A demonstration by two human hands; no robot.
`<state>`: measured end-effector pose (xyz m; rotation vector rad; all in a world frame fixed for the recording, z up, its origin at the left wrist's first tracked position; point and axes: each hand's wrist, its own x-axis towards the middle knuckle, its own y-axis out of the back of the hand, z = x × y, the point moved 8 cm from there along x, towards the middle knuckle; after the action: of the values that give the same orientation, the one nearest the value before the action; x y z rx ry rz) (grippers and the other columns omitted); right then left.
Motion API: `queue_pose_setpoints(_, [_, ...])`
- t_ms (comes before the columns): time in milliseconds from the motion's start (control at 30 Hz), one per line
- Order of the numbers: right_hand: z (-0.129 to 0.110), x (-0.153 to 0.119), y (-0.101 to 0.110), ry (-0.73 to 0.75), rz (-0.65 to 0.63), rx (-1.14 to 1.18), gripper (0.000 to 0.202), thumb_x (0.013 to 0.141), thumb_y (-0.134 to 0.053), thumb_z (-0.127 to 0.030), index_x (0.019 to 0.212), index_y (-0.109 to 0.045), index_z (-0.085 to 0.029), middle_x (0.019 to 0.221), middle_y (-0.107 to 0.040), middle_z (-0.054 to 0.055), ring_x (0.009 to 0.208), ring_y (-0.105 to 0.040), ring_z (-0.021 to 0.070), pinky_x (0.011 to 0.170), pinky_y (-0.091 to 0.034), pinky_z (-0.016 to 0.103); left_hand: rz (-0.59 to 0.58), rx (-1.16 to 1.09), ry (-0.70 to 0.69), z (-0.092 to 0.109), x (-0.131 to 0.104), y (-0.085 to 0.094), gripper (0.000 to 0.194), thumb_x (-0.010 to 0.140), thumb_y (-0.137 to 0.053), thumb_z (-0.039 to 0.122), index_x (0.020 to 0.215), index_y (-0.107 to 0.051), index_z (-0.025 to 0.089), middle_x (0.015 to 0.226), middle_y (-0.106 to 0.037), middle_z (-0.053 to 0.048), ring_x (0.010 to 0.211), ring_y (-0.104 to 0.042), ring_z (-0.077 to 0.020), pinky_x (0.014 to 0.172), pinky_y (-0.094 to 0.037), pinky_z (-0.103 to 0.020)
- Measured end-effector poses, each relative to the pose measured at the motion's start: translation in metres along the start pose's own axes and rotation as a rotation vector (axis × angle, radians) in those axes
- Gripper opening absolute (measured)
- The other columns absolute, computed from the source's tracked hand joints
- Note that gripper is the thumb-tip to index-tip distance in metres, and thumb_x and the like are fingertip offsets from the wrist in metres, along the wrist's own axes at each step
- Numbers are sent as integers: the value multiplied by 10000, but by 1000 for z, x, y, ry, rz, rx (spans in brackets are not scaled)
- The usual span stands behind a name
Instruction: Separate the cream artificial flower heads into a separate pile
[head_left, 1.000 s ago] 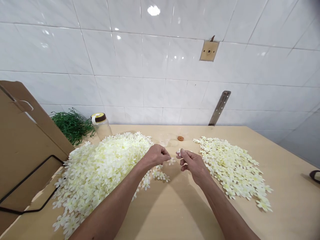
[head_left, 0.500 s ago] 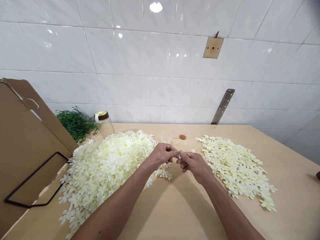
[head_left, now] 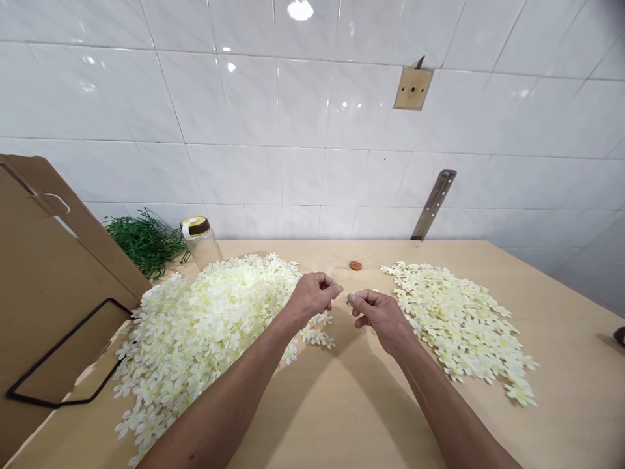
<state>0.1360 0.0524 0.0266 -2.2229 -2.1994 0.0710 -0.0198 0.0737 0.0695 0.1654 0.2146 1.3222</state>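
My left hand (head_left: 315, 294) hovers over the middle of the table with thumb and forefinger pinched together. Whatever it may hold is too small to make out. A short gap to its right, my right hand (head_left: 378, 314) is also closed in a pinch, with a tiny pale bit at the fingertips that I cannot name. A heaped pile of cream-white artificial flowers (head_left: 209, 326) spreads beside and behind my left forearm. A few loose flowers (head_left: 317, 337) lie below my left hand. Flatter and looser, a second spread of the same flowers (head_left: 454, 319) lies right of my right hand.
Cardboard (head_left: 58, 293) stands at the left, a black metal frame (head_left: 63, 342) against it. Behind the pile are green plastic stems (head_left: 146, 241) and a clear bottle (head_left: 202, 244) with a brown-yellow lid. A small brown oval piece (head_left: 355, 266) lies near the tiled wall (head_left: 303, 176).
My hands were touching at the fingertips half a second ago. Now they have come apart, the left drawing slightly left and up. The flower piles look the same.
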Motion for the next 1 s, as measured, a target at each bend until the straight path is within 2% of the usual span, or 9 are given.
queue_pose_setpoints(167, [-1, -2, -3, 2, -30, -16, 448, 667, -764, -586, 634, -657, -152, 610, -563, 7, 564, -506, 117, 495, -492, 252, -2, -52, 14, -2, 4, 9, 135, 757, -650, 249, 703, -577, 149, 581, -540, 11, 471, -492, -77, 422, -339, -195])
queue_pose_setpoints(267, [0, -3, -7, -10, -62, -20, 484, 721, -706, -620, 617, -619, -156, 600, -555, 7, 541, -507, 113, 492, -490, 253, -18, -36, 25, -5, 5, 9, 149, 760, -649, 275, 713, -586, 148, 572, -541, 6, 476, -496, -82, 425, -338, -198])
queue_pose_setpoints(367, [0, -3, -6, -22, -32, -2, 506, 719, -694, -643, 598, -591, -162, 576, -547, 6, 525, -509, 118, 482, -489, 261, -48, 0, 40, -6, 4, 5, 189, 765, -652, 315, 707, -590, 146, 567, -550, -3, 481, -504, -89, 433, -340, -205])
queue_pose_setpoints(633, [-2, -3, -2, 0, 37, 23, 482, 703, -712, -630, 625, -677, -155, 660, -563, 37, 617, -542, 153, 475, -505, 270, -150, 37, 31, -4, -1, -3, 306, 770, -653, 442, 720, -631, 141, 546, -559, -6, 500, -516, -106, 462, -366, -223])
queue_pose_setpoints(733, [-1, -3, -2, -8, 44, 41, 471, 720, -705, -617, 651, -688, -151, 660, -555, 36, 616, -535, 151, 476, -507, 271, -189, -6, 12, -2, -3, -8, 283, 726, -709, 405, 816, -671, 139, 593, -584, -3, 537, -544, -109, 479, -392, -219])
queue_pose_setpoints(833, [-1, -3, -4, -21, 25, 66, 459, 728, -706, -604, 673, -690, -148, 656, -553, 34, 620, -531, 150, 475, -501, 264, -145, -21, -5, -2, -2, -11, 282, 685, -740, 322, 890, -679, 137, 662, -610, -5, 542, -549, -99, 479, -407, -212])
queue_pose_setpoints(1000, [-3, -7, -13, -60, -36, 132, 443, 727, -710, -596, 724, -691, -153, 756, -611, 53, 621, -528, 134, 477, -492, 248, -65, 21, -99, 2, 0, -11, 163, 705, -686, 239, 826, -683, 130, 722, -664, -28, 536, -545, -82, 517, -448, -209])
